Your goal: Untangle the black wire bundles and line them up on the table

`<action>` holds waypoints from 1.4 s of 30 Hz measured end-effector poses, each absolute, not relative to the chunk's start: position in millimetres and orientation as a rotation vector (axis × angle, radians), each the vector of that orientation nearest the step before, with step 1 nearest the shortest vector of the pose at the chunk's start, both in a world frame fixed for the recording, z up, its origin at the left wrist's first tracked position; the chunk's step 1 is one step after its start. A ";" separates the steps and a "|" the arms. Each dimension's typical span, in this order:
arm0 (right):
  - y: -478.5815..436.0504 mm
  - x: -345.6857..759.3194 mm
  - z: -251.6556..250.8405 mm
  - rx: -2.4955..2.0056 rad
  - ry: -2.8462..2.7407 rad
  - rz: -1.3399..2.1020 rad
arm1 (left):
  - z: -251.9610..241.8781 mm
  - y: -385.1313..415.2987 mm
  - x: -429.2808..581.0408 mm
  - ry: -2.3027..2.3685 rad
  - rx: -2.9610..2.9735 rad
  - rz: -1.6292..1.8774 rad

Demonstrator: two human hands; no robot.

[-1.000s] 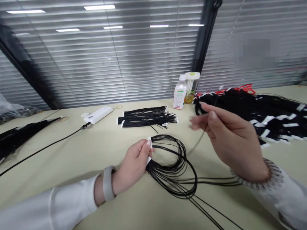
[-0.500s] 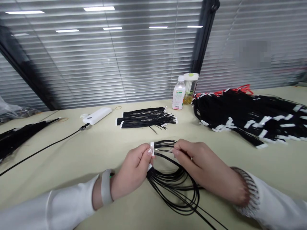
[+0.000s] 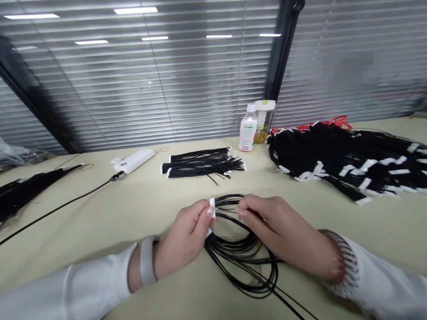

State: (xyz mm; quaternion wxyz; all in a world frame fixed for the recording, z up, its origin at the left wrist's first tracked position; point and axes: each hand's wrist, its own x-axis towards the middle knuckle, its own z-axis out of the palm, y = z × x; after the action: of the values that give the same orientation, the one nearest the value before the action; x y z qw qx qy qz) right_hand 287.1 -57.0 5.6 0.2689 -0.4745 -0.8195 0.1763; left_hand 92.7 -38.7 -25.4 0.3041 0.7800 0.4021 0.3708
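Note:
My left hand [image 3: 191, 229] is closed on a white connector [image 3: 212, 207], thumb pressed against its face. Several black wires [image 3: 230, 199] run out of that connector to the right and loop back below. A second white end piece [image 3: 208, 232] shows under the fingers, with the looped wires [image 3: 245, 260] coming from it. My right hand [image 3: 267, 222] pinches a thin black wire [image 3: 227, 209] just right of the connector. Its tip lies close to the connector; whether it is inside, I cannot tell. Some wire ends trail off toward the lower right.
Bundles of black wires with white connectors [image 3: 203, 163] lie behind my hands. A big heap of similar harnesses [image 3: 333, 153] covers the right side. At the back stand a bottle [image 3: 247, 129] and a lidded cup [image 3: 266, 120]. A white device [image 3: 135, 161] with a cable rests at left.
My right hand has shifted slightly left, bringing the wire's tip closer to the connector. The left hand keeps its grip. The view has tilted very slightly.

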 end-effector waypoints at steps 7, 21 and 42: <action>-56.9 284.1 0.4 -1.295 -2.226 0.373 | -24.5 -41.0 92.0 1.043 2.116 0.893; -67.2 296.6 18.4 -1.095 -2.166 -0.016 | -29.0 -33.5 93.1 1.136 1.864 1.069; -67.8 285.2 -2.4 -1.242 -2.545 0.307 | -29.5 -30.2 94.5 1.231 1.789 1.171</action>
State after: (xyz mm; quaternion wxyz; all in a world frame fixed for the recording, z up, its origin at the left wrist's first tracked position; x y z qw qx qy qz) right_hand 285.2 -67.8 -2.4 0.1460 -0.4314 -0.8838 0.1067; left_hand 94.5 -30.2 -29.5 0.3309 0.6844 0.4708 0.4478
